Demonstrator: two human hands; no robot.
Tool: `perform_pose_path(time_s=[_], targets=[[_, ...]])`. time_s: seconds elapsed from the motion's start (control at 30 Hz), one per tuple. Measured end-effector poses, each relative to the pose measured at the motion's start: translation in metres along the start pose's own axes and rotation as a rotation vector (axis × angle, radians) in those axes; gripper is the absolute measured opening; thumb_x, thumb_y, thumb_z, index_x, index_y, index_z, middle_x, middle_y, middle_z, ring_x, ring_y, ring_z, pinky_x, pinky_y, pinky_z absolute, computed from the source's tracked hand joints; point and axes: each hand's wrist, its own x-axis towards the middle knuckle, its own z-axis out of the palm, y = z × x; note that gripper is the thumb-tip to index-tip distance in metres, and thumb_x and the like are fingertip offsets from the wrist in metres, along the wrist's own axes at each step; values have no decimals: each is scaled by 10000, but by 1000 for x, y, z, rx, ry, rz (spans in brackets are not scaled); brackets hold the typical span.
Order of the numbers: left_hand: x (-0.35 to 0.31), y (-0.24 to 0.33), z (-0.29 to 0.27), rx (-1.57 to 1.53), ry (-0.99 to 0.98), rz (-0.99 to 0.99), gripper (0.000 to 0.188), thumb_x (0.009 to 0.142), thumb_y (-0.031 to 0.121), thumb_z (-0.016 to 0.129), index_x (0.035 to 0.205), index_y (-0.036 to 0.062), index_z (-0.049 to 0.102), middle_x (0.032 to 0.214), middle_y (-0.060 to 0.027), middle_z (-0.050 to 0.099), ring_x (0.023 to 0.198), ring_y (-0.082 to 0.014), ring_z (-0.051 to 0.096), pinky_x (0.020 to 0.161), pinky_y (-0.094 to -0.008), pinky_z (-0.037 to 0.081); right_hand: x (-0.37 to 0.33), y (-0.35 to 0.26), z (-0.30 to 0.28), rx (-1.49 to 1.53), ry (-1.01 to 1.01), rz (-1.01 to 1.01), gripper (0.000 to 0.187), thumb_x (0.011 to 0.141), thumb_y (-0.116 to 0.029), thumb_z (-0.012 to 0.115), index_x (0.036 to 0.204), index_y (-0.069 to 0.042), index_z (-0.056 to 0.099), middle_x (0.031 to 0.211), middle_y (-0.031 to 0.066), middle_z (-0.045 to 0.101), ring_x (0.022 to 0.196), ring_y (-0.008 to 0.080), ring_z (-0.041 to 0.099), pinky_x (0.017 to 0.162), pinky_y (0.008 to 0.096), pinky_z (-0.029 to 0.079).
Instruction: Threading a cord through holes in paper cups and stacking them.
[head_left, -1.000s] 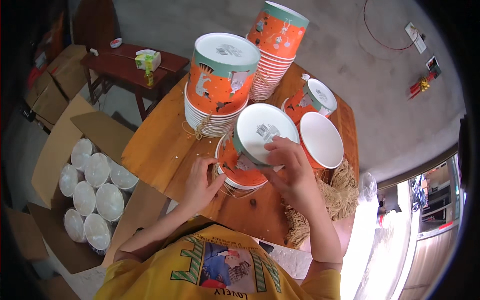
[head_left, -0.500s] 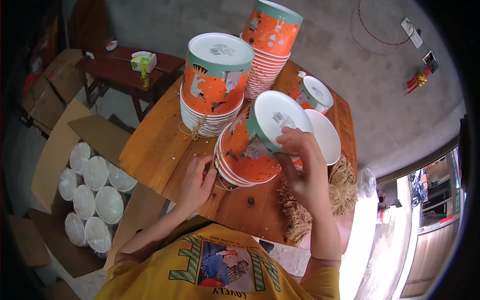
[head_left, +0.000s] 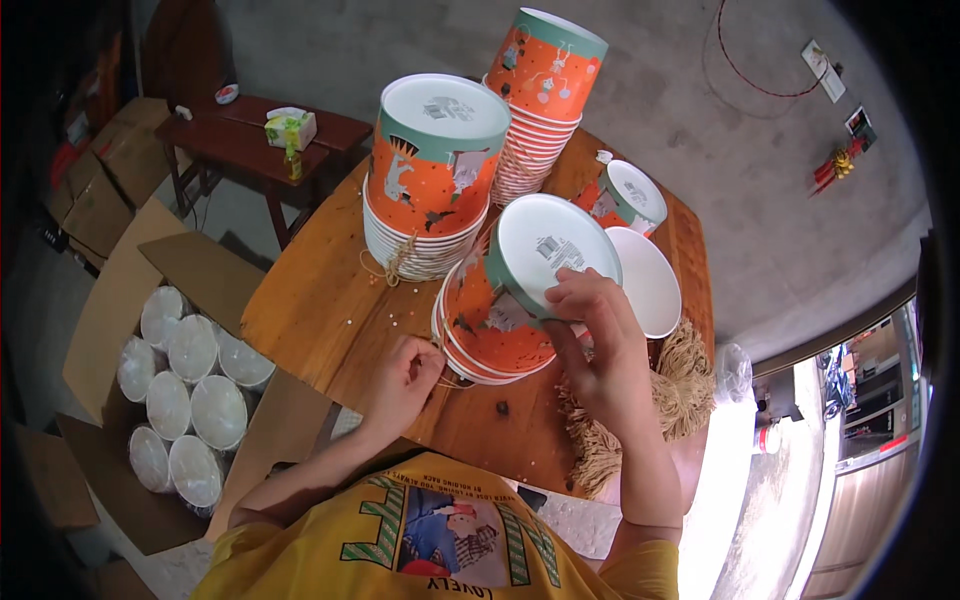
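A short stack of upturned orange bowls (head_left: 500,310) with white bases stands on the wooden table (head_left: 320,310), tilted toward me. My right hand (head_left: 590,335) grips the top bowl at its base and right side. My left hand (head_left: 405,375) is closed on a thin string at the lower left rim of the stack. Two taller stacks of the same bowls stand behind: one (head_left: 430,175) at the left, tied with string, and one (head_left: 540,100) further back.
A single bowl (head_left: 625,195) and a white bowl (head_left: 645,280) lie right of the stack. Loose straw string (head_left: 680,370) lies at the table's right edge. An open cardboard box (head_left: 110,300) holding several white bowls sits on the floor at the left. A small dark table (head_left: 250,125) stands behind.
The stack under my hands has tilted more toward me and my right hand has shifted over the top bowl's base. My left hand stays at the stack's lower left rim.
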Motion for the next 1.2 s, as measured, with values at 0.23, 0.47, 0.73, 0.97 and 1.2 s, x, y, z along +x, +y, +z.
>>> perform_pose_path(time_s=[0.23, 0.47, 0.73, 0.97, 1.2], targets=[[-15, 5, 11, -847, -310, -298, 100, 1009, 147, 508, 1074, 72, 522, 900, -21, 596, 830, -101, 565, 746, -257, 459, 4, 1, -8, 50, 25, 31, 282, 771, 71, 694, 973, -46, 536, 1034, 91, 610, 1092, 324, 604, 950, 442, 490], [-10, 3, 12, -535, -50, -24, 369, 959, 25, 508, 1311, 87, 416, 835, -7, 471, 760, -104, 482, 709, -233, 414, 9, 3, -18, 216, 47, 168, 287, 782, 116, 664, 953, -37, 491, 1017, 123, 596, 1099, 305, 611, 865, 371, 499], [1, 12, 10, 114, 114, 154, 346, 912, 59, 596, 1256, 60, 556, 1066, -68, 395, 918, -120, 449, 766, -236, 408, 4, 6, -2, 129, 44, 46, 307, 771, 108, 674, 966, -60, 507, 1019, 103, 603, 1096, 317, 603, 950, 445, 471], [2, 22, 10, -717, -166, -328, 199, 951, 123, 592, 1123, 26, 565, 993, -19, 562, 958, -108, 518, 919, -267, 393, -4, -2, 12, -17, 26, -39, 237, 772, 56, 680, 948, -31, 548, 1021, 86, 606, 1074, 313, 599, 1022, 506, 432], [-9, 30, 9, -1026, -334, -525, 213, 983, 131, 530, 1164, 21, 558, 1150, -93, 635, 1127, -182, 593, 1024, -301, 448, -8, -8, 16, -5, -38, -43, 260, 780, 50, 706, 946, -40, 528, 1020, 97, 616, 1074, 314, 622, 1019, 494, 431]])
